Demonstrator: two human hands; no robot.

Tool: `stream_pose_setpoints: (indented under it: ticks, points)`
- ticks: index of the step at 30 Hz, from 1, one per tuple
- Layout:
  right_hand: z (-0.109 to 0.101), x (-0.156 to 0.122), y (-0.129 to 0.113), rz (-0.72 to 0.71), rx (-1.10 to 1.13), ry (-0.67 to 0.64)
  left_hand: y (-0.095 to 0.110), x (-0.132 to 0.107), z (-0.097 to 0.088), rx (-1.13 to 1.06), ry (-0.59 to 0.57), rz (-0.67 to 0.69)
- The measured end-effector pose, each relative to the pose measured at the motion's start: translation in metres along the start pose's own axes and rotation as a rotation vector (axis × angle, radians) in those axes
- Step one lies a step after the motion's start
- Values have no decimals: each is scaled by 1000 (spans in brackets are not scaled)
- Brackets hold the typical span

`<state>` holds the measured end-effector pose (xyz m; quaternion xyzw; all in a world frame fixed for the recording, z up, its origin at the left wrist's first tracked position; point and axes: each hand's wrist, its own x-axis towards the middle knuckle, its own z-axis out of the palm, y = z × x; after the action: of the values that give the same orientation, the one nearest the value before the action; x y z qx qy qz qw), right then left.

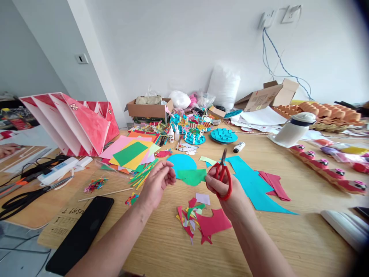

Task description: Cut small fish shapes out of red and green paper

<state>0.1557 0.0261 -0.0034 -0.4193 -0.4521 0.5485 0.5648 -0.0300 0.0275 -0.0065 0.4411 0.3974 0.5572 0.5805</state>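
Note:
My right hand (pixel 227 188) is closed around red-handled scissors (pixel 221 173), whose shut blades point up and away from me. A cut piece of green paper (pixel 190 177) stretches between my two hands above the table. Its right edge meets my right hand. My left hand (pixel 157 182) has its fingers curled, with the fingertips pinched at the green piece's left corner. Behind the green piece, a blue paper circle (pixel 181 161) lies flat on the table. Red, green and white paper scraps (pixel 201 219) lie on the wooden table (pixel 288 238) just below my hands.
A blue sheet (pixel 253 184) with red offcuts (pixel 275 184) lies to the right. Coloured paper (pixel 131 154), a black phone (pixel 83 231), black scissors (pixel 20 200), glue bottles (pixel 171 134), blue craft discs (pixel 224 135), a white jug (pixel 292 129) and boxes (pixel 150 109) are also on the table.

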Motion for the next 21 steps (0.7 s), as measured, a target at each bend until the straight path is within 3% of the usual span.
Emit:
stream_pose_setpoints:
  ticks: [1, 4, 5, 12, 21]
  points:
    - [2, 2, 2, -21, 34, 36, -4, -1, 2, -2, -11, -32]
    - [12, 5, 11, -47, 84, 88, -16, -5, 15, 42, -294, -131]
    - [16, 6, 14, -48, 95, 98, -19, -6, 20, 37, -319, -112]
    - [29, 2, 28, -16, 74, 116, -25, 6, 37, 190, 41, 11]
    - [25, 1, 43, 5, 12, 50, -30, 10, 27, 249, 30, -13]
